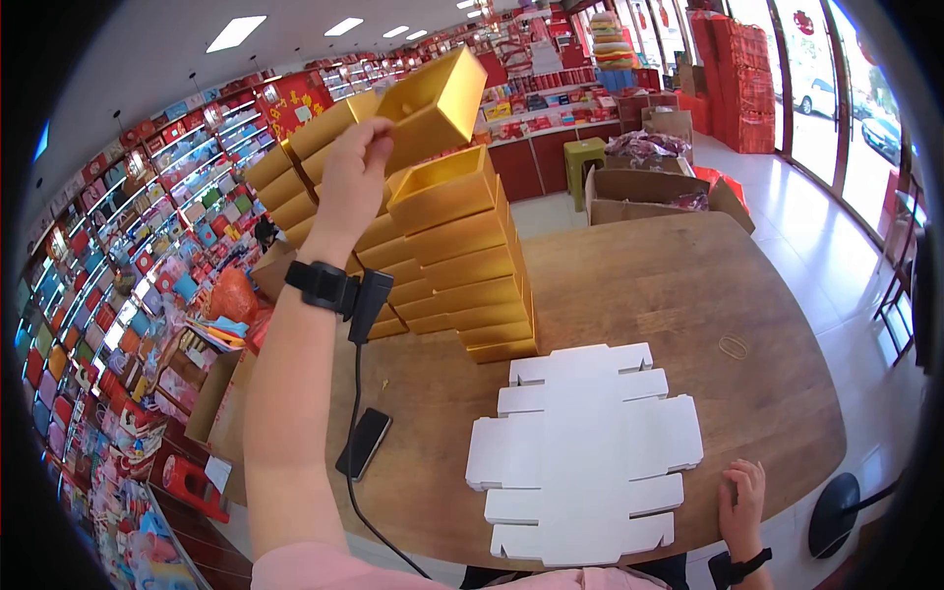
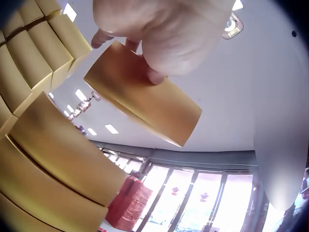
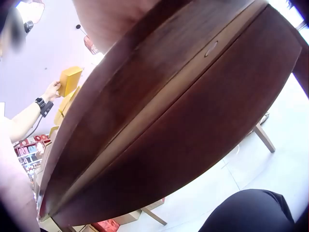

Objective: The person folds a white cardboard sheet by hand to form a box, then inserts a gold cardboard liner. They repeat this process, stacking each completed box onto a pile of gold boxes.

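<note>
My left hand (image 1: pixel 352 187) pinches the wall of an open gold box (image 1: pixel 458 103), raised and tilted above the stacks. In the left wrist view, the thumb lies against that gold box (image 2: pixel 149 99). Just below it stands a tall stack of gold boxes (image 1: pixel 477 270), the top one open upward. More gold boxes are piled behind and to the left. My right hand (image 1: pixel 742 500) rests at the table's near right edge, fingers loosely bent and holding nothing. Left of it lies a pile of flat white box blanks (image 1: pixel 585 442) with cut flaps.
The wooden table (image 1: pixel 678 275) also carries a black phone (image 1: pixel 365 442) and rubber bands (image 1: pixel 733 346). A cable (image 1: pixel 355 423) hangs from my left wrist. Beyond the table stand an open carton (image 1: pixel 639 202) and a green stool (image 1: pixel 582 157). Packed shop shelves line the left.
</note>
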`<state>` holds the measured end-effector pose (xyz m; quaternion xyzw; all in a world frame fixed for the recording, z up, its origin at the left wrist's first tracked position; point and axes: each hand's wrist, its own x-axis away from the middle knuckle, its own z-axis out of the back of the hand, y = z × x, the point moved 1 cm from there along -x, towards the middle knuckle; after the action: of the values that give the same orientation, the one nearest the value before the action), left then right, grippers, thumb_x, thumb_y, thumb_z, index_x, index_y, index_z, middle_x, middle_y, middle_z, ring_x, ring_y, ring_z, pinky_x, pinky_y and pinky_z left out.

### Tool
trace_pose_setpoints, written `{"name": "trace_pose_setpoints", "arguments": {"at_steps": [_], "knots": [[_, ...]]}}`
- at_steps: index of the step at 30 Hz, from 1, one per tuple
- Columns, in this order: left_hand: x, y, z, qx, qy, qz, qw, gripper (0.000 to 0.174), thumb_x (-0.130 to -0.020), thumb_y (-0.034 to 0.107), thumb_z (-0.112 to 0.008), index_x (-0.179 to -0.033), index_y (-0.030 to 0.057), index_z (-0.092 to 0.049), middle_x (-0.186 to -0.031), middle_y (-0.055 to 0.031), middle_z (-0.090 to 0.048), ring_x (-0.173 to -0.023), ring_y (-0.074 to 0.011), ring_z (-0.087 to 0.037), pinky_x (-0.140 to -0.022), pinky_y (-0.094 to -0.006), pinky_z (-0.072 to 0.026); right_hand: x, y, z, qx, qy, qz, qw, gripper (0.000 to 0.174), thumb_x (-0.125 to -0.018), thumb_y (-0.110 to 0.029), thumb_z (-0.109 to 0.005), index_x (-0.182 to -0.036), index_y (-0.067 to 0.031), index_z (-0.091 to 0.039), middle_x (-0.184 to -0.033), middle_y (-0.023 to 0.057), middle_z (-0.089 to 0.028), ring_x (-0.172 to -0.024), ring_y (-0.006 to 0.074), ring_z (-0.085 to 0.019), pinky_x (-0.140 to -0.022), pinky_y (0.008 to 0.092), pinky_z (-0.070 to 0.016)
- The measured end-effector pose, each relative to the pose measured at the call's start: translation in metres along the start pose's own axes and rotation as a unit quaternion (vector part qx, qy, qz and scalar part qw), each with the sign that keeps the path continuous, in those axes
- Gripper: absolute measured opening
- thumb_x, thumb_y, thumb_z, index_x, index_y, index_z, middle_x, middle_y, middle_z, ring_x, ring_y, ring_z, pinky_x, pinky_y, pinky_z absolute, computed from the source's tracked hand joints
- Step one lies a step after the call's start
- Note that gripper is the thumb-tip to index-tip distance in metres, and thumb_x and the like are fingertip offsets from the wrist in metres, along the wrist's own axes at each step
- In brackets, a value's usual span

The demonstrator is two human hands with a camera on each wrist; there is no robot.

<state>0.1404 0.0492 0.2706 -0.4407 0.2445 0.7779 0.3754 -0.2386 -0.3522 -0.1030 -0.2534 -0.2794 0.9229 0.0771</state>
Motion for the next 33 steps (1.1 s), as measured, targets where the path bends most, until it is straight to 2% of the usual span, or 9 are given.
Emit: {"name": "trace_pose_setpoints", "arguments": {"at_steps": [4,11,13,14,16,17,19,22,33], "knots": [[0.011,-0.027,-0.021,-0.049,-0.091,0.030,0.994,0.023,-0.096,0.008,-0.060,-0.118,0.0017,-0.064,-0.109,-0.0173,-0.066,-0.105,-0.0325,-0.065,-0.091,-0.0384,-0.0503,-0.001,0.000,0.000,-0.007,0.020,0.006,1.000,0.022,-0.080,0.000,-0.063,-0.101,-0.0046,-0.058,-0.113,0.0151,-0.061,-0.116,0.0375,-0.056,-0.111,0.0565,-0.0337],[0.011,-0.022,-0.023,-0.021,-0.096,0.057,0.994,0.030,-0.094,0.009,-0.063,-0.123,0.0027,-0.062,-0.113,-0.0176,-0.064,-0.111,-0.0357,-0.061,-0.098,-0.0426,-0.0475,-0.003,-0.002,-0.002,-0.018,0.016,0.023,0.999,0.019,-0.081,0.001,-0.062,-0.100,-0.0037,-0.059,-0.107,0.0165,-0.062,-0.111,0.0392,-0.056,-0.103,0.0517,-0.0408],[0.019,0.006,-0.023,-0.194,0.041,-0.058,0.978,0.034,-0.097,0.012,-0.063,-0.128,0.0018,-0.058,-0.120,-0.0158,-0.061,-0.115,-0.0340,-0.058,-0.103,-0.0408,-0.0444,-0.004,-0.003,-0.003,-0.013,0.014,0.018,1.000,0.018,-0.082,0.001,-0.062,-0.099,-0.0032,-0.059,-0.106,0.0166,-0.062,-0.110,0.0395,-0.057,-0.101,0.0507,-0.0422],[0.028,0.022,-0.023,-0.154,0.035,-0.067,0.985,0.038,-0.094,0.013,-0.066,-0.129,0.0033,-0.058,-0.124,-0.0168,-0.060,-0.120,-0.0365,-0.055,-0.105,-0.0425,-0.0420,-0.005,-0.004,-0.003,-0.008,0.025,0.029,0.999,0.016,-0.082,0.002,-0.062,-0.098,-0.0026,-0.059,-0.105,0.0167,-0.062,-0.109,0.0395,-0.057,-0.100,0.0499,-0.0432],[0.068,0.076,-0.031,-0.079,-0.034,-0.076,0.993,0.035,-0.091,0.012,-0.069,-0.123,0.0031,-0.059,-0.126,-0.0176,-0.059,-0.122,-0.0366,-0.053,-0.105,-0.0432,-0.0427,-0.005,-0.006,0.000,-0.004,0.032,0.042,0.999,0.014,-0.084,0.002,-0.062,-0.097,-0.0015,-0.059,-0.103,0.0171,-0.062,-0.107,0.0395,-0.058,-0.098,0.0486,-0.0444],[0.100,0.103,-0.040,-0.022,-0.154,-0.061,0.986,0.034,-0.089,0.013,-0.070,-0.120,0.0026,-0.059,-0.128,-0.0183,-0.058,-0.123,-0.0370,-0.053,-0.105,-0.0437,-0.0428,-0.006,-0.008,0.001,-0.006,0.030,0.044,0.999,0.013,-0.084,0.002,-0.062,-0.096,-0.0011,-0.060,-0.103,0.0172,-0.063,-0.107,0.0394,-0.058,-0.098,0.0481,-0.0448],[0.182,0.155,-0.052,0.101,-0.388,-0.015,0.916,0.036,-0.084,0.018,-0.077,-0.110,0.0021,-0.059,-0.134,-0.0208,-0.053,-0.130,-0.0409,-0.048,-0.107,-0.0461,-0.0423,-0.006,-0.006,0.002,-0.001,0.013,0.056,0.998,0.013,-0.085,0.002,-0.062,-0.098,-0.0009,-0.062,-0.106,0.0173,-0.064,-0.109,0.0392,-0.059,-0.100,0.0479,-0.0444],[0.302,0.212,-0.051,0.158,-0.558,-0.052,0.813,0.060,-0.076,0.041,-0.084,-0.112,0.0009,-0.058,-0.153,-0.0275,-0.036,-0.145,-0.0518,-0.029,-0.113,-0.0629,-0.0326,-0.006,-0.005,0.001,0.004,-0.016,0.035,0.999,0.013,-0.086,0.003,-0.062,-0.099,-0.0008,-0.063,-0.109,0.0165,-0.065,-0.112,0.0381,-0.059,-0.102,0.0473,-0.0437],[0.334,0.229,-0.049,0.209,-0.553,0.039,0.805,0.060,-0.072,0.040,-0.087,-0.107,0.0032,-0.056,-0.155,-0.0237,-0.034,-0.147,-0.0506,-0.024,-0.116,-0.0625,-0.0293,-0.023,-0.076,0.004,-0.067,-0.159,0.130,0.976,0.021,-0.083,-0.005,-0.071,-0.103,-0.0080,-0.067,-0.119,0.0118,-0.065,-0.122,0.0337,-0.058,-0.114,0.0583,-0.0313]]}}
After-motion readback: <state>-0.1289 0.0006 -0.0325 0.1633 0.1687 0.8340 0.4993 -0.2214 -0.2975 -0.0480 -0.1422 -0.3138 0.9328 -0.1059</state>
